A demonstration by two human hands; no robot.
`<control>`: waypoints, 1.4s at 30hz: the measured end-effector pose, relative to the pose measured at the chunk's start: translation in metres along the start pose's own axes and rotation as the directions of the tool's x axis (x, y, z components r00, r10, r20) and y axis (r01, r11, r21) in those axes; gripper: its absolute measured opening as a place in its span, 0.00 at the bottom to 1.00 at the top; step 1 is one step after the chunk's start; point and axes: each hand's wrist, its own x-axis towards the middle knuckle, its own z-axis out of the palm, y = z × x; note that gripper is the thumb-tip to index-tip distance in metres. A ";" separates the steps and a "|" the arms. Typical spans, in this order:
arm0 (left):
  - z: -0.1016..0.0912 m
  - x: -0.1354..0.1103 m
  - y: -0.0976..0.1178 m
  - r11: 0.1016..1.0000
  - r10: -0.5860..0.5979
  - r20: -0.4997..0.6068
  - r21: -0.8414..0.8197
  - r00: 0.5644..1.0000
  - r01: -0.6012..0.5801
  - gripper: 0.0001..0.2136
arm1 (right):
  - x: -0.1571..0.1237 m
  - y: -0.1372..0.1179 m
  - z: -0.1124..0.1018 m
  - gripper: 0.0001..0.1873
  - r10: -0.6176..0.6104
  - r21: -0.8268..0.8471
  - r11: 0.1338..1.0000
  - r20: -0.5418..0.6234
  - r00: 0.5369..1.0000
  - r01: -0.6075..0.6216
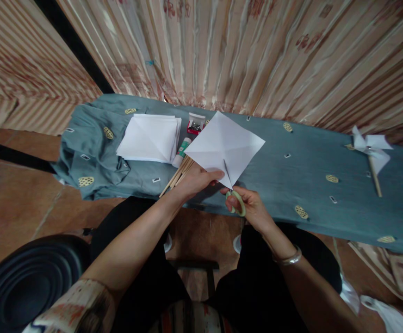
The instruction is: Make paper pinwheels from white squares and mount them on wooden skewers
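Observation:
A square sheet of white paper [227, 141] with diagonal creases is held corner-up above the cloth. My left hand [199, 179] pinches its lower left edge, thumb on top. In my right hand [250, 203] are scissors [238, 203] with pale green handles. Their blade lies over the paper's near corner, pointing toward the middle. Left of the sheet stand a glue stick [181, 152] and a small red box [196, 124] of metal pins or tacks. Several thin wooden sticks [176, 175] lie beside my left wrist, partly hidden by the paper and hand.
A stack of white paper [149, 138] rests on the left of the blue-green cloth [301, 175]. At the right lies a white paper pinwheel [371, 148] on a wooden stick. Pleated curtains [215, 55] hang behind. A black round stool [31, 282] stands at lower left.

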 end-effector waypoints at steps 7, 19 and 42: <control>0.005 0.001 -0.003 0.997 -0.057 0.042 -0.054 0.997 0.059 0.06 | 0.001 0.001 -0.001 0.31 -0.020 -0.005 1.000 -0.013 1.000 0.020; 0.004 0.001 -0.004 0.995 -0.051 0.043 -0.082 0.998 0.054 0.06 | 0.003 0.001 0.001 0.28 0.014 0.004 1.000 -0.038 0.999 -0.014; 0.005 0.000 -0.001 0.990 -0.101 0.043 -0.092 0.994 0.104 0.05 | 0.002 -0.002 0.001 0.28 0.025 0.005 1.000 -0.036 0.999 -0.025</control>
